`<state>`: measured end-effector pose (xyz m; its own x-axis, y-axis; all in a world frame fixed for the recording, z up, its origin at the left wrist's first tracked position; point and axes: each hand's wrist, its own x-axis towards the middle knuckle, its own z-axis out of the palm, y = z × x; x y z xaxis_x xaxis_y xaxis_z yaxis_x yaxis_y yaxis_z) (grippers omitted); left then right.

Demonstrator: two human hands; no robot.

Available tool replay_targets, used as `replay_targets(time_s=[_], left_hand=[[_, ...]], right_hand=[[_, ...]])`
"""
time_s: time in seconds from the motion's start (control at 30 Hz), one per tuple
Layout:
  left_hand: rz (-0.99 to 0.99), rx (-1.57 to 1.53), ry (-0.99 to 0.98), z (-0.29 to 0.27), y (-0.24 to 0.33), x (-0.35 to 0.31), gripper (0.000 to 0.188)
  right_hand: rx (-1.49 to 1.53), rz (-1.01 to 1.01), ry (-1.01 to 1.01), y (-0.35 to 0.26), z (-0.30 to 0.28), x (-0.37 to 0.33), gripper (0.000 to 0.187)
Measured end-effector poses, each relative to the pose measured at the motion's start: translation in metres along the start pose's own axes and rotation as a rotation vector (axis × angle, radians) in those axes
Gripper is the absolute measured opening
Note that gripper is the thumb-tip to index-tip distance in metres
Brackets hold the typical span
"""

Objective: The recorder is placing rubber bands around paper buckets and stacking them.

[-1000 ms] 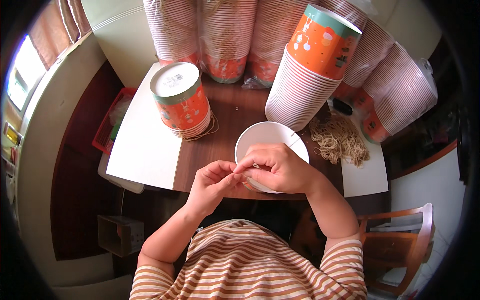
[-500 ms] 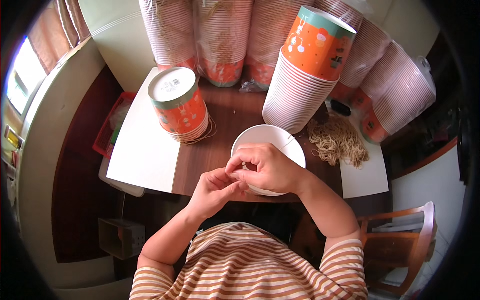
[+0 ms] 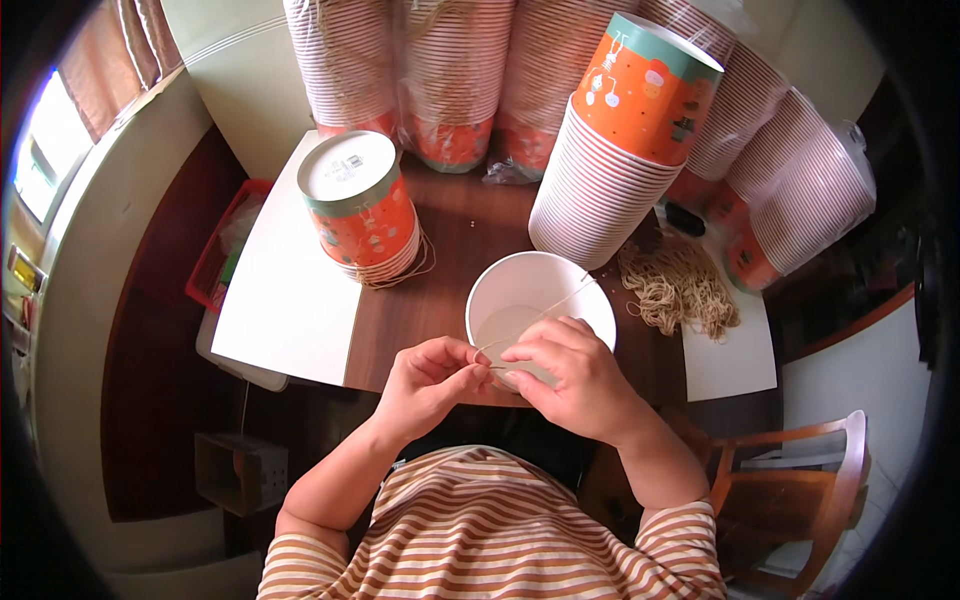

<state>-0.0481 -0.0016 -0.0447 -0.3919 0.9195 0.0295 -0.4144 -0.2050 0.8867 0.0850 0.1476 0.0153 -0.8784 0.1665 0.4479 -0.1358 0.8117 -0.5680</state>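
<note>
A round paper bucket (image 3: 490, 290), white inside, stands mouth up at the table's front edge. A thin beige cord (image 3: 560, 303) runs from its far right rim across the mouth to my left hand (image 3: 430, 385). That hand is closed, thumb and fingers pinching the cord at the bucket's near left side. My right hand (image 3: 580, 378) hovers over the near right part of the bucket. Its thumb and index finger are apart, just beside the short cord end that sticks out of my left fingertips.
Left stands a short upturned stack of orange-and-green buckets (image 3: 360, 215) with cord loops. A tall bucket stack (image 3: 610, 165) rises behind the white one; a heap of loose cord (image 3: 685, 285) lies right. Plastic-wrapped stacks (image 3: 455, 85) line the back. A wooden chair (image 3: 790, 490) stands right.
My right hand has moved right and toward me, away from my left fingertips, and its fingers have parted. More of the cord and the bucket's inside now shows. My left hand keeps its pinch.
</note>
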Motion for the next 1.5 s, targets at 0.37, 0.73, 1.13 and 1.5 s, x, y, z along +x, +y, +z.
replay_targets(time_s=[0.37, 0.73, 1.13, 1.5], left_hand=[[0.059, 0.142, 0.076, 0.005, 0.001, -0.009, 0.006], [0.190, 0.423, 0.254, 0.007, -0.029, -0.031, 0.009], [-0.037, -0.302, 0.246, 0.000, -0.046, -0.032, 0.009], [0.063, -0.199, 0.361, -0.003, -0.049, -0.038, 0.009]], right_hand=[[-0.114, 0.051, 0.062, -0.013, 0.015, -0.005, 0.014], [-0.209, 0.149, 0.203, -0.031, 0.061, -0.061, 0.019], [-0.041, 0.185, 0.416, -0.003, 0.098, -0.059, 0.019], [0.411, 0.332, 0.234, -0.014, 0.090, -0.040, 0.012]])
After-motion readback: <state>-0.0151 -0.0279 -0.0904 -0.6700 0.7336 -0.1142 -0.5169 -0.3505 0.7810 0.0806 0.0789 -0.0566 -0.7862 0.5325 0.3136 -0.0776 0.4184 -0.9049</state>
